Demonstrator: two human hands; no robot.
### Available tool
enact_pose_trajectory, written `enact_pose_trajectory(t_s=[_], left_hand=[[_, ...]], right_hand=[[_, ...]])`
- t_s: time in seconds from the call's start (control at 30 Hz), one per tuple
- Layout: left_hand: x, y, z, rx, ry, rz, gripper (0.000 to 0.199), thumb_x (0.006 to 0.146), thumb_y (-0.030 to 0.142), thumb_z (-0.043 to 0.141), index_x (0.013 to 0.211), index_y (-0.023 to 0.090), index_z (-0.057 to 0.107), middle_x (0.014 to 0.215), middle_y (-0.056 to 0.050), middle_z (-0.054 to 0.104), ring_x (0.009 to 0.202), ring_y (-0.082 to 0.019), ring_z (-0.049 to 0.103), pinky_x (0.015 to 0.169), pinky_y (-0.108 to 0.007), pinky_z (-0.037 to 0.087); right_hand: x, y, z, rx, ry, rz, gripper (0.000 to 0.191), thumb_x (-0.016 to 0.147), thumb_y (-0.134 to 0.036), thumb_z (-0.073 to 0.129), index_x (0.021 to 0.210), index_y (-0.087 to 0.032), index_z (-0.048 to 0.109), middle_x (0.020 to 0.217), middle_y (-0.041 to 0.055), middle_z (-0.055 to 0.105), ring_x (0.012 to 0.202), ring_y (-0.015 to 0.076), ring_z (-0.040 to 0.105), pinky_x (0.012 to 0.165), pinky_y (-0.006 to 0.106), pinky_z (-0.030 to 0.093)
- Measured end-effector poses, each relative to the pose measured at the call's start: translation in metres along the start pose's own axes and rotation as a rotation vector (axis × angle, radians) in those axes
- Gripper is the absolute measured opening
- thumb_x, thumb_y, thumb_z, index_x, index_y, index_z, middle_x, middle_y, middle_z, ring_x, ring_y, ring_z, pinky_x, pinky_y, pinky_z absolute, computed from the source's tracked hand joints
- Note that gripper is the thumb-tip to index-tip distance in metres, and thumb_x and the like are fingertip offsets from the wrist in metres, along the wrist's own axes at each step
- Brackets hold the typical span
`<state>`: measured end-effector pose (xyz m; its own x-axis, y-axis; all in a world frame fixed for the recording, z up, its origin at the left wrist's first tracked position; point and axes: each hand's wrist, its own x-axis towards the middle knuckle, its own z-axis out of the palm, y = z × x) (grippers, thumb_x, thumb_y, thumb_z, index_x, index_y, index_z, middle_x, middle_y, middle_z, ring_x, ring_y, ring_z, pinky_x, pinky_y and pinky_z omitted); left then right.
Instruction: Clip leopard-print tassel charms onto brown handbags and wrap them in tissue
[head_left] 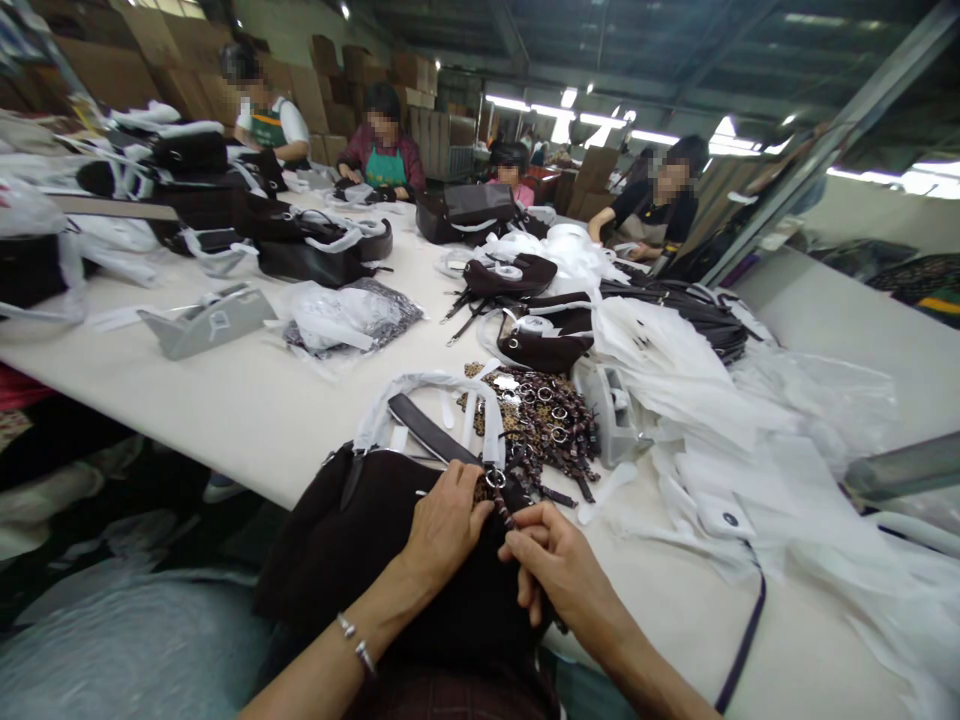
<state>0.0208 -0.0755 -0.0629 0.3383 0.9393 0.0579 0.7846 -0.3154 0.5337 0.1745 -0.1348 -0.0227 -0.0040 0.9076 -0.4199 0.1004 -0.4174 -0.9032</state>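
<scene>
A dark brown handbag (pixel 352 540) leans at the table's near edge, its handle (pixel 427 385) wrapped in white padding. My left hand (pixel 448 520) is closed at the bag's top edge, thumb and fingers pinching a patterned charm strap (pixel 501 508) near its metal ring (pixel 495 478). Lower on the same strap, my right hand (pixel 547 555) pinches it between thumb and forefinger, with the other fingers curled. Just beyond the bag lies a pile of similar patterned straps with rings (pixel 551 415).
A grey tape dispenser (pixel 214 318) stands at left, another (pixel 611 410) right of the pile. Wrapped bags (pixel 322 245) and a plastic-bagged bundle (pixel 349 315) cover the far table. White sheets (pixel 675 385) spread at right. Several people (pixel 386 150) work across the table.
</scene>
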Motion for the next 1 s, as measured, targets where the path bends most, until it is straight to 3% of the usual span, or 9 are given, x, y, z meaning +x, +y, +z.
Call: enact_pose_trajectory(t_s=[0.2,0.27,0.37,0.5,0.57,0.67,0.77,0.87,1.0], left_hand=[[0.001,-0.001,-0.012,0.113,-0.029,0.043,0.026,0.096,0.018,0.035,0.098,0.017,0.06,0.096,-0.009,0.065,0.092,-0.024,0.062,0.079,-0.033,0.048],[0.0,0.003,-0.021,-0.083,-0.084,-0.042,0.026,0.096,0.023,0.034,0.091,0.018,0.06,0.086,-0.007,0.066,0.079,-0.022,0.065,0.071,-0.032,0.049],[0.0,0.009,-0.025,-0.617,-0.279,-0.251,0.025,0.093,0.034,0.04,0.083,0.019,0.057,0.072,-0.002,0.061,0.06,-0.017,0.062,0.055,-0.027,0.049],[-0.005,0.004,-0.009,-1.152,-0.454,-0.447,0.027,0.085,0.043,0.051,0.082,0.017,0.055,0.069,0.002,0.056,0.055,-0.012,0.056,0.052,-0.022,0.046],[-0.007,-0.001,0.0,-1.251,-0.458,-0.479,0.033,0.084,0.049,0.054,0.083,0.016,0.056,0.072,0.002,0.058,0.058,-0.011,0.055,0.054,-0.021,0.045],[-0.009,-0.006,0.008,-1.237,-0.411,-0.43,0.037,0.083,0.053,0.06,0.081,0.017,0.057,0.073,0.002,0.06,0.065,-0.012,0.056,0.06,-0.02,0.045],[-0.01,-0.009,0.011,-1.215,-0.381,-0.367,0.035,0.081,0.05,0.066,0.09,0.018,0.062,0.084,0.0,0.067,0.081,-0.016,0.061,0.072,-0.023,0.049],[-0.011,-0.011,0.01,-1.258,-0.412,-0.462,0.04,0.08,0.052,0.067,0.102,0.02,0.061,0.091,-0.002,0.07,0.084,-0.019,0.065,0.071,-0.026,0.053],[-0.012,-0.008,0.003,-1.303,-0.434,-0.609,0.049,0.072,0.056,0.073,0.1,0.017,0.06,0.096,-0.007,0.072,0.09,-0.024,0.069,0.068,-0.029,0.058]], right_hand=[[-0.002,-0.006,-0.002,0.072,0.039,-0.049,0.034,0.082,-0.047,0.063,0.092,-0.02,0.044,0.076,-0.0005,0.067,0.038,0.0079,0.052,0.029,0.017,0.037],[-0.005,-0.007,-0.001,0.038,0.064,-0.08,0.033,0.084,-0.047,0.061,0.094,-0.02,0.046,0.076,-0.0002,0.067,0.039,0.0086,0.053,0.031,0.018,0.037],[-0.01,-0.008,0.003,-0.14,0.093,-0.17,0.025,0.089,-0.044,0.058,0.095,-0.02,0.052,0.073,-0.0011,0.065,0.046,0.0107,0.056,0.039,0.02,0.042],[-0.019,-0.003,0.009,-0.558,0.019,-0.396,0.008,0.089,-0.027,0.058,0.093,-0.021,0.061,0.085,0.0019,0.069,0.074,0.0158,0.065,0.07,0.027,0.05],[-0.021,0.002,0.014,-0.742,-0.05,-0.429,0.012,0.086,-0.022,0.058,0.098,-0.021,0.061,0.096,0.0043,0.07,0.086,0.0187,0.065,0.079,0.029,0.049],[-0.023,0.009,0.021,-0.962,-0.122,-0.381,0.02,0.085,-0.026,0.058,0.104,-0.019,0.062,0.102,0.0079,0.07,0.092,0.0228,0.066,0.079,0.031,0.049],[-0.022,0.007,0.023,-1.017,-0.21,-0.345,0.021,0.083,-0.037,0.063,0.093,-0.02,0.069,0.096,0.0068,0.073,0.089,0.0237,0.066,0.075,0.03,0.047],[-0.018,-0.003,0.003,-0.853,-0.229,-0.325,0.023,0.088,-0.042,0.059,0.089,-0.024,0.073,0.085,-0.0003,0.074,0.075,0.0149,0.065,0.063,0.023,0.042],[-0.002,-0.017,-0.073,-0.817,0.052,-0.264,0.024,0.09,-0.034,0.055,0.08,-0.021,0.073,0.074,-0.0011,0.071,0.067,0.0126,0.062,0.059,0.022,0.039]])
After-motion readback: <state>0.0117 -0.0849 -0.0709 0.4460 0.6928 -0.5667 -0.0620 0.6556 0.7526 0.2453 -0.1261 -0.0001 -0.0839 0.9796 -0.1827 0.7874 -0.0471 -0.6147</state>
